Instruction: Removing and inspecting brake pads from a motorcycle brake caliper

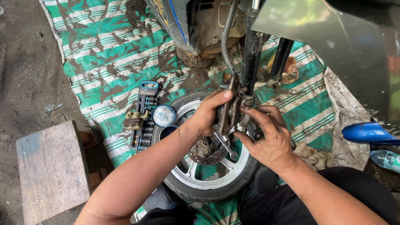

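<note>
Both hands are on the brake caliper [233,110] dead centre of the frame, right at the bottom of the black fork leg [251,58]. The left hand [208,114] is wrapped around its left side with the thumb pressed over the top, looks like it's steadying the thing, while the right hand [268,135] pinches the other side with its fingertips closed on it. A wrench [227,146] rests on the brake disc [208,152] of the wheel [208,183] lying flat just below, handy to grab. Left of the wheel sit a socket set [143,121] and a small round tin [163,115]. Everything's spread on a muddy green-and-white striped tarp [112,46] over dirt ground, wooden stool [52,171] lower left.
</note>
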